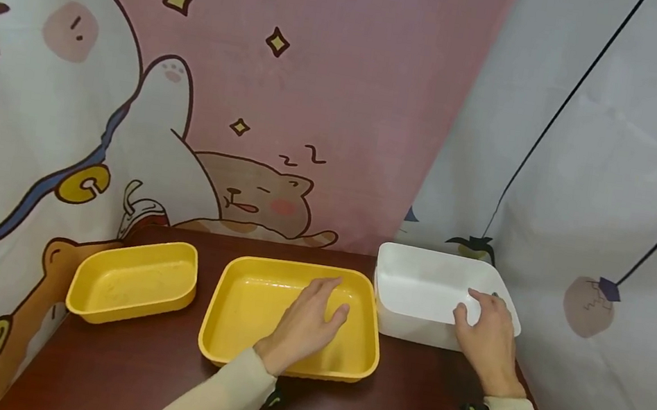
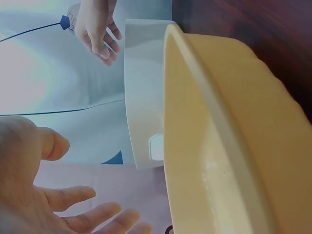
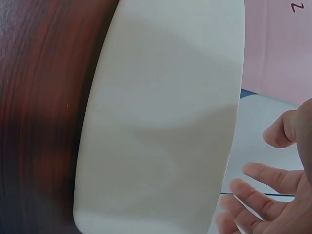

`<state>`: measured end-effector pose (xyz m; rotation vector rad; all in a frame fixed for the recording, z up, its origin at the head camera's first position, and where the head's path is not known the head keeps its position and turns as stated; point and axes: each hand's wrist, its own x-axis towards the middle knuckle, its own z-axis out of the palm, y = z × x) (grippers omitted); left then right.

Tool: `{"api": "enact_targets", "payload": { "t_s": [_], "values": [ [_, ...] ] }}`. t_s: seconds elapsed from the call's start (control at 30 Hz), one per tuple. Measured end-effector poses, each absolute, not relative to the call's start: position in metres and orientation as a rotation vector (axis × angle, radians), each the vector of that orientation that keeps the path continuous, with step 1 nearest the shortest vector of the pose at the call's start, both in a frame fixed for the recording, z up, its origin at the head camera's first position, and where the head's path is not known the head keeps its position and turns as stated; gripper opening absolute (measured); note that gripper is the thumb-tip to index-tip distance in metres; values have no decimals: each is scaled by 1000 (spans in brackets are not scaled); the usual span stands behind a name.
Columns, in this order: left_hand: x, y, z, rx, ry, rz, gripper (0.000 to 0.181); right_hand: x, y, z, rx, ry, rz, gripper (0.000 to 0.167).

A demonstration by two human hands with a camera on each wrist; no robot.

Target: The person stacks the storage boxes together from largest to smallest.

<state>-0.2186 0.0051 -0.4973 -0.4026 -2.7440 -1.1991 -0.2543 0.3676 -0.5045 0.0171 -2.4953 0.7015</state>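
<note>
Head view: a person's two hands, in pale cream sleeves, reach forward over three containers on a dark reddish-brown tabletop (image 1: 110, 370). The left hand (image 1: 306, 321) hovers above the large yellow tray (image 1: 244, 309), which sits in the middle. Its fingers are loosely extended, the thumb spread well away from them, and it has hold of nothing. The right hand (image 1: 489, 336) is over the near right side of a white bin (image 1: 418, 284), fingers gently bent and parted from the thumb, likewise holding nothing.

The white bin stands just right of the large tray; whether their sides touch is hard to tell. A smaller yellow tray (image 1: 135, 276) lies to the left, set at an angle, with a strip of tabletop between it and the large one.

Left wrist view: a gap shows between the right hand and the white bin, whose side has a rounded cutout (image 2: 156, 147).

Behind everything hangs a pink and pale-grey backdrop (image 1: 355, 61) printed with cartoon animals and yellow stars.
</note>
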Motion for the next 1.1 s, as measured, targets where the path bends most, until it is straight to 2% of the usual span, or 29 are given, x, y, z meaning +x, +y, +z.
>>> {"api": "enact_targets", "payload": {
  "t_s": [0.6, 1.1],
  "values": [
    [-242, 48, -487, -430, -2776, -1285, 62, -272, 399, -499, -11, -2535, 677, 48],
    [-261, 81, -495, -371, -2828, -1346, 64, -285, 419, -501, -97, -2680, 626, 58]
  ]
}}
